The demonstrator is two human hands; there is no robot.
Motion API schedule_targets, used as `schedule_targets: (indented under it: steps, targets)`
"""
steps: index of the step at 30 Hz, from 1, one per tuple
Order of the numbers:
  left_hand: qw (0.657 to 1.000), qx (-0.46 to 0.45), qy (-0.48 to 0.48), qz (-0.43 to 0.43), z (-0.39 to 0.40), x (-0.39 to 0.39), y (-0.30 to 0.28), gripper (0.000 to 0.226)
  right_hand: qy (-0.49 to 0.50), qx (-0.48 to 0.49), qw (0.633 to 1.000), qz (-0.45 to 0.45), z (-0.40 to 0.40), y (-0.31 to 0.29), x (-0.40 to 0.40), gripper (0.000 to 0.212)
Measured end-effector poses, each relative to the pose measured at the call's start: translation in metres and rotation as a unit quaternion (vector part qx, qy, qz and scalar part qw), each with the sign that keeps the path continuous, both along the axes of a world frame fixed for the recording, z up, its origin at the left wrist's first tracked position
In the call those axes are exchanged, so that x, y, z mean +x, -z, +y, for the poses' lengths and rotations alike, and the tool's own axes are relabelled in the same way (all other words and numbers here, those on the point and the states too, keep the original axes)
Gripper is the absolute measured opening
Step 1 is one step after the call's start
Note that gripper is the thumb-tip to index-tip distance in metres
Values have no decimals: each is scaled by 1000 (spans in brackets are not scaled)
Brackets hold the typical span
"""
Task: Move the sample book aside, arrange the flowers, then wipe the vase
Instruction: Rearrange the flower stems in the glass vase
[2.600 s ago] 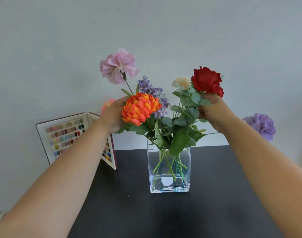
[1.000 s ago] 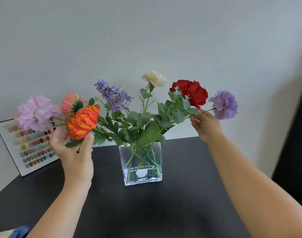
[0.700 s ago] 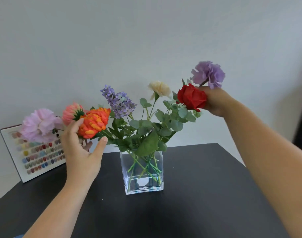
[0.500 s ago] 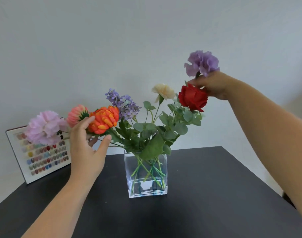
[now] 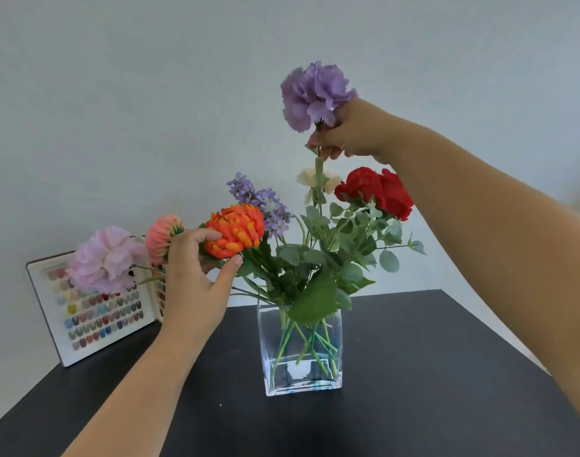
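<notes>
The right hand (image 5: 349,131) has lifted the purple flower (image 5: 315,94) upright, pinching its stem; the left hand (image 5: 196,275) pinches beneath the orange flower (image 5: 236,230). Arranging continues; next, seat both stems.

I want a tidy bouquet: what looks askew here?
The pink carnation and coral bloom splay far left, almost sideways, over the sample book. The purple carnation, pinched by the right hand, stands far above the rest.
</notes>
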State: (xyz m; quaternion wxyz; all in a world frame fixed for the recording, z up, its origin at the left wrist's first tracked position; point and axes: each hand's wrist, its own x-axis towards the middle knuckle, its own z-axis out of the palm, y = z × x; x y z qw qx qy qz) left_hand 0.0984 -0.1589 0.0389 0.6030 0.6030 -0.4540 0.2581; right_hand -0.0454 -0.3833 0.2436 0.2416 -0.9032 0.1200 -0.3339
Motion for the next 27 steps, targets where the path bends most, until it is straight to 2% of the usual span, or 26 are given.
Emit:
schedule_targets:
  steps: [4, 8, 14, 18, 23, 27]
  targets:
    - [1000, 2, 1, 13, -2, 4, -1, 46, -8, 5, 999, 46, 8, 17, 9, 8]
    - [1000, 13, 10, 17, -2, 4, -4, 42, 23, 27, 998, 46, 8, 28, 12, 8]
    - [1000, 21, -6, 13, -7, 2, -7, 40, 97, -4, 978, 187, 16, 63, 23, 23]
    - [999, 31, -9, 29, -9, 1, -11, 39, 122, 15, 972, 200, 15, 67, 23, 32]
    - [997, 25, -3, 74, -9, 5, -9, 39, 91, 14, 972, 214, 20, 61, 18, 27]
    - [995, 16, 1, 100, 0, 10, -1, 38, 134, -118, 960, 217, 24, 42, -20, 21]
